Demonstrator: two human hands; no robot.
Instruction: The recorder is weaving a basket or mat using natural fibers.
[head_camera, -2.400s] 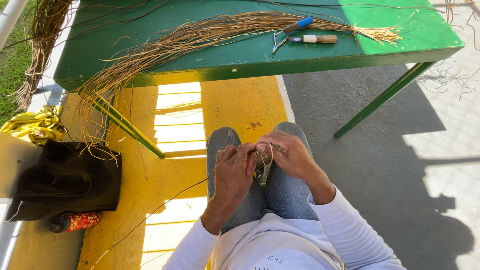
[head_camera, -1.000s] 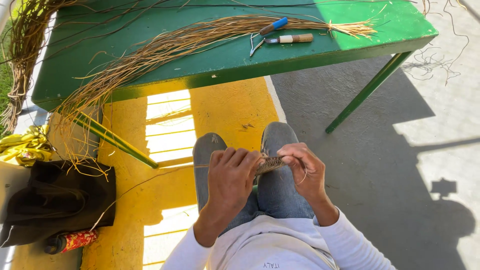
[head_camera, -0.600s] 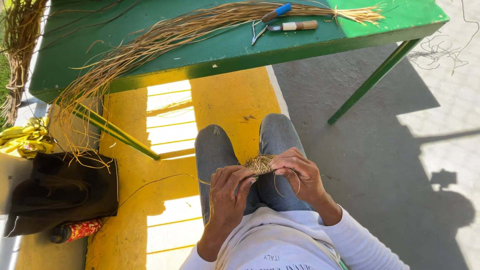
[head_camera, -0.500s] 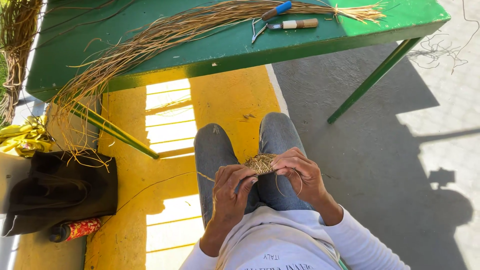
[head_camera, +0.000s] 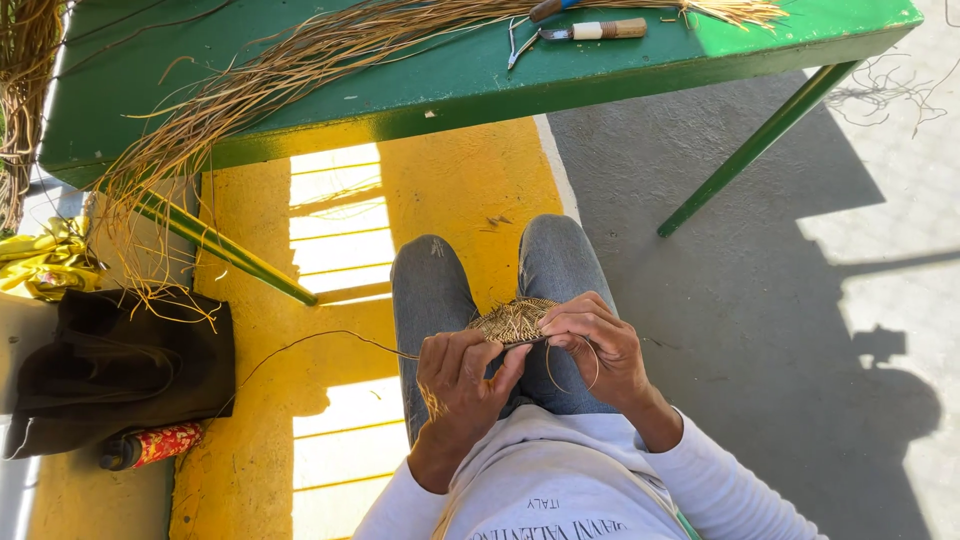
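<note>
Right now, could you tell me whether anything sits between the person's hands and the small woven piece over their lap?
Nothing visible does: the left hand and right hand already hold the woven piece directly.

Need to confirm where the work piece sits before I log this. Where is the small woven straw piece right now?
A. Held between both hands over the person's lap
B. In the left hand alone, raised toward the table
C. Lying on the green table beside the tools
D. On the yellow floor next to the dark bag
A: the small woven straw piece is held between the left hand and the right hand, above the jeans-clad knees.
</note>
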